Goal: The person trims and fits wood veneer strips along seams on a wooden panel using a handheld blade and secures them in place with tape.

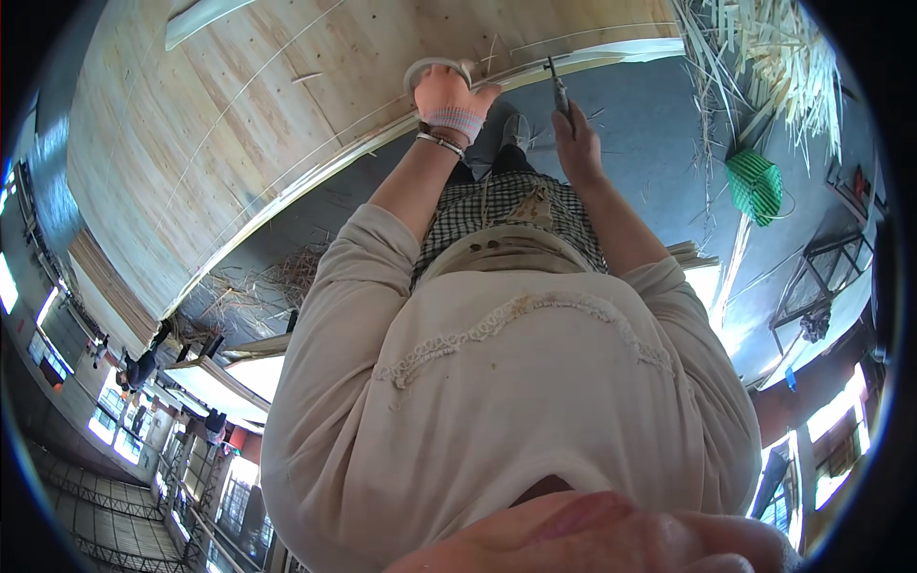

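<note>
My left hand (447, 94), in a partly fingerless pale glove, is closed on a pale ring-shaped roll (414, 74) that looks like tape. It rests at the near edge of a large wooden sheet (258, 115); the fingertips are hidden behind the hand. To the right, just off the sheet's edge, my right hand (578, 145) is bare and wrapped round the handle of a knife (560, 94). The knife's thin tip points away from me, towards the edge, and stands apart from the roll.
Loose pale wood strips (778, 62) heap at the far right, above a green woven bag (755, 186). A dark metal frame (812, 277) stands at the right. Scraps (296, 272) litter the floor under the sheet's left part. Another person (141, 368) is far off left.
</note>
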A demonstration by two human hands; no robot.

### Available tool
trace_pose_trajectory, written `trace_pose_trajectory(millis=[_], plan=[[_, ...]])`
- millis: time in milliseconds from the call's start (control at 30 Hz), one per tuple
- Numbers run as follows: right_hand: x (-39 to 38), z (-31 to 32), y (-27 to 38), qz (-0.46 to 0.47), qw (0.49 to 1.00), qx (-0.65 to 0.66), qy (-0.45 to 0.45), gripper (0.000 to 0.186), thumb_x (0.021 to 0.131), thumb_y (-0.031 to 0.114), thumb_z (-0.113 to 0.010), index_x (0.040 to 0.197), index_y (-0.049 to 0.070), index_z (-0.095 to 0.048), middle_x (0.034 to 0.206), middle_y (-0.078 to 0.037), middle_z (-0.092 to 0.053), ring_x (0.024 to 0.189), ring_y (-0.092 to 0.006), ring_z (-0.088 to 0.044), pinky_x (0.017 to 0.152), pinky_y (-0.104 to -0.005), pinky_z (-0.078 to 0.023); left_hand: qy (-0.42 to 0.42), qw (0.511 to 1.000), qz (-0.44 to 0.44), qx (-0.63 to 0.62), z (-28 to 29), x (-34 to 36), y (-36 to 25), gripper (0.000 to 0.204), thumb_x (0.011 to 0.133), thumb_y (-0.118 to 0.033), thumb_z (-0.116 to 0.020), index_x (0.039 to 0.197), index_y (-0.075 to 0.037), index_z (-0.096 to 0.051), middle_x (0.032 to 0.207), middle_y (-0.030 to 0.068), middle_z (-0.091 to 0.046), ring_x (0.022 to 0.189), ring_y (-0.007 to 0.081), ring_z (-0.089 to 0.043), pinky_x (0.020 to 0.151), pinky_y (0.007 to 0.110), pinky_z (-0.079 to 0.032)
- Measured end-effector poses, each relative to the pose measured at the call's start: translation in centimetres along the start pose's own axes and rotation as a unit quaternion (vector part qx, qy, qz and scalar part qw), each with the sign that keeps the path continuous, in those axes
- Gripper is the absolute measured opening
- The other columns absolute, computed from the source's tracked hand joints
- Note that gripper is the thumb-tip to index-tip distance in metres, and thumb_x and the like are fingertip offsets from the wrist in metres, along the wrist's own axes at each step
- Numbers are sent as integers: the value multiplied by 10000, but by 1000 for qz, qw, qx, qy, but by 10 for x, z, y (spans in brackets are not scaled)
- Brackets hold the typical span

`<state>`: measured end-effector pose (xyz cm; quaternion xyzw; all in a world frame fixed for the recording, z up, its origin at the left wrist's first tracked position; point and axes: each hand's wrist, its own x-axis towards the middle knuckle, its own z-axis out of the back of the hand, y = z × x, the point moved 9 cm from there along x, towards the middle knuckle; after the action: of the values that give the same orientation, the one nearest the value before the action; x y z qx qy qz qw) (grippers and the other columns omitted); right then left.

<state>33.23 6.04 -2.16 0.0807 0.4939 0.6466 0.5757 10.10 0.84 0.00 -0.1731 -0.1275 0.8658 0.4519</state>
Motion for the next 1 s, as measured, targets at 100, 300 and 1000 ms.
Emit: trace_pose_trajectory(millis=[100, 300, 1000], plan=[[-7, 2, 0, -17, 999, 24, -14, 489, 914, 313, -618, 1313, 43, -532, 980, -213, -671, 891, -343, -670, 786, -402, -505, -43, 995, -8, 85, -2, 18, -18, 402, 681, -461, -723, 858, -100, -734, 973, 125, -682, 936, 318, -647, 782, 422, -527], [4, 19, -7, 20, 999, 17, -47, 543, 859, 309, -689, 1314, 55, -536, 964, -224, -671, 883, -321, -683, 791, -405, -515, 76, 963, -213, 151, -54, -17, -53, 179, 789, -243, -642, 775, -78, -709, 796, 124, -675, 800, 322, -664, 697, 452, -525], [145, -84, 123, 192, 978, -86, -6, 410, 803, 337, -731, 979, -12, -608, 810, -184, -660, 716, -331, -652, 655, -418, -507, -214, 973, 24, 79, 125, 0, 220, 443, 862, -330, -607, 1218, -65, -615, 1320, 178, -556, 1118, 394, -563, 940, 475, -471]])
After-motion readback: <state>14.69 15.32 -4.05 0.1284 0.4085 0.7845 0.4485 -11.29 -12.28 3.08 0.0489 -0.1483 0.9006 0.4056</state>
